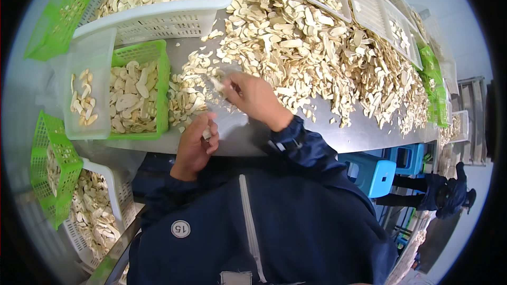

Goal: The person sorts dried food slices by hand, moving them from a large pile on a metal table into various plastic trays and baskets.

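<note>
My right hand (253, 97) is over loose dried mushroom slices on the steel table (237, 140), its fingertips pinching a pale, slightly blurred slice (217, 82). Lower and to the left, my left hand (195, 145) has its fingers curled round a small pale piece (206, 133). Just left of both lie scattered slices (185, 95), and beside them a green basket (162, 89) full of larger slices. A translucent tray (90, 50) with a few slices sits at that basket's left. Beyond my hands spreads a large heap of slices (285, 47).
A white basket of slices (158, 24) stands at the back left, trays (375, 13) at the back right. Green (55, 169) and white baskets (121, 190) are low on the left. Blue stools (369, 177) and a dark-clothed person (449, 195) are on the right.
</note>
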A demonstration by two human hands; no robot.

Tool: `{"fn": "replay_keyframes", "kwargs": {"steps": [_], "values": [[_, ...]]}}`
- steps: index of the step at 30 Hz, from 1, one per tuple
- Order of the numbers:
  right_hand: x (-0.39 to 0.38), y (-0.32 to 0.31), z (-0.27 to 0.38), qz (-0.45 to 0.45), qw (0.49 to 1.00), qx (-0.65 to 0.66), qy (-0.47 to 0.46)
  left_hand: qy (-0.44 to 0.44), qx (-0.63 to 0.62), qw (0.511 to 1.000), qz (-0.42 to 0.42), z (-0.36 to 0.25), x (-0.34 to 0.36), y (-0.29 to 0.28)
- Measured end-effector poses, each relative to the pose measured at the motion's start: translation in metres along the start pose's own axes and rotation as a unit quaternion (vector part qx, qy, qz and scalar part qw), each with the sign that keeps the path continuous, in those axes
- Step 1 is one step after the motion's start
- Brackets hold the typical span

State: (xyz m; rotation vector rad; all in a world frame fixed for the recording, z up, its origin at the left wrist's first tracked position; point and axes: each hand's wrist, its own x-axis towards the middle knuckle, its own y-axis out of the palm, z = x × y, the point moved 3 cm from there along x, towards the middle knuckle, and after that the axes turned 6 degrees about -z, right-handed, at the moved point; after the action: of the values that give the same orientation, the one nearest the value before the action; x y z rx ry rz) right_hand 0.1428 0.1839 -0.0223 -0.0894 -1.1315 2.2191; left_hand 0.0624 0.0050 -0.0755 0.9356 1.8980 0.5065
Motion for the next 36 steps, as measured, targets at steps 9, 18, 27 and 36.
{"fn": "replay_keyframes", "kwargs": {"steps": [9, 18, 27, 36], "values": [[-0.043, 0.011, 0.012, 0.045, 0.999, 0.029, -0.013, 0.108, 0.070, 0.991, -0.043, 0.007, 0.007, 0.000], [-0.049, -0.039, -0.018, -0.084, 0.993, -0.079, 0.017, 0.026, 0.075, 0.996, 0.040, -0.002, -0.004, 0.006], [-0.088, -0.066, -0.034, -0.078, 0.992, 0.018, 0.096, -0.088, 0.072, 0.991, 0.074, 0.020, 0.019, 0.026], [-0.065, -0.065, -0.053, -0.175, 0.965, -0.176, 0.079, -0.005, 0.048, 0.997, 0.058, 0.005, 0.011, 0.003]]}}
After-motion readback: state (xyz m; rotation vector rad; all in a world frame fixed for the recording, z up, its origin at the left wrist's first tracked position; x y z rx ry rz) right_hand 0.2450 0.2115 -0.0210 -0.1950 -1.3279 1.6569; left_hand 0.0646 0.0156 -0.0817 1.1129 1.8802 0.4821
